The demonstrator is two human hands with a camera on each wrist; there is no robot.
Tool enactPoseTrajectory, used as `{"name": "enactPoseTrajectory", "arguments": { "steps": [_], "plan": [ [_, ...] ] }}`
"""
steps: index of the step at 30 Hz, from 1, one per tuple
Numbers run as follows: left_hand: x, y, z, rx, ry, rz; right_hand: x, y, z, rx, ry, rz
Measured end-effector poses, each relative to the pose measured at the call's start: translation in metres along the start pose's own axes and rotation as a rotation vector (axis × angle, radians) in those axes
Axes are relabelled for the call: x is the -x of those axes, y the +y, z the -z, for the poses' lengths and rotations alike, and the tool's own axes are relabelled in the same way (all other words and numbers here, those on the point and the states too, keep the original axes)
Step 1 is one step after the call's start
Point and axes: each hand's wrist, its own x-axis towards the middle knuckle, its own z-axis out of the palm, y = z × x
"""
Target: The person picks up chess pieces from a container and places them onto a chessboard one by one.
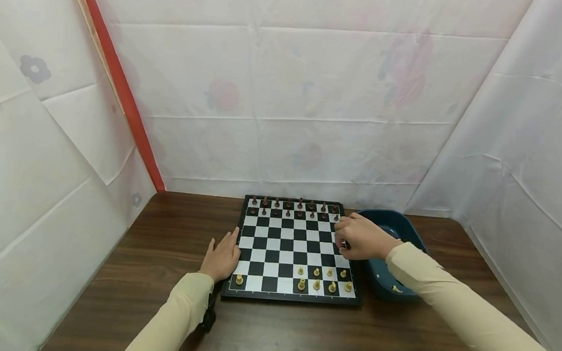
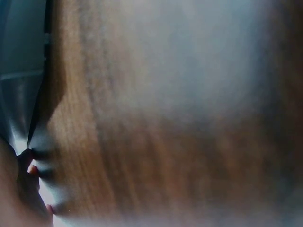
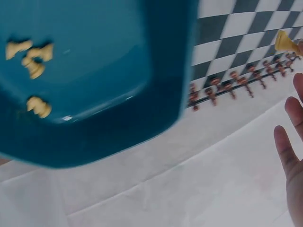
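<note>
My left hand rests on the table at the left edge of the chessboard, its fingers fairly straight. In the left wrist view only part of that hand shows, near the board's dark side. Over the right side of the board, my right hand pinches a yellow chess piece, while its other fingers are spread. Which piece it is I cannot tell. Several yellow pieces stand at the near right of the board, and one yellow piece is at the near left corner.
Two rows of dark red pieces stand along the board's far side. A blue bin sits right of the board, under my right forearm, with several yellow pieces lying in it. White sheets rise behind the brown table.
</note>
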Motion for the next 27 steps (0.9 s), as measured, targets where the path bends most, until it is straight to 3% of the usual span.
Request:
{"name": "enactPoseTrajectory", "arguments": {
  "steps": [11, 27],
  "plan": [
    [-0.001, -0.001, -0.001, -0.001, -0.006, 0.013, -0.031, -0.023, -0.001, -0.101, 0.125, 0.087],
    [-0.003, -0.003, 0.0, -0.007, -0.01, 0.007, -0.063, -0.062, -0.013, -0.211, 0.138, 0.145]
  ]
}}
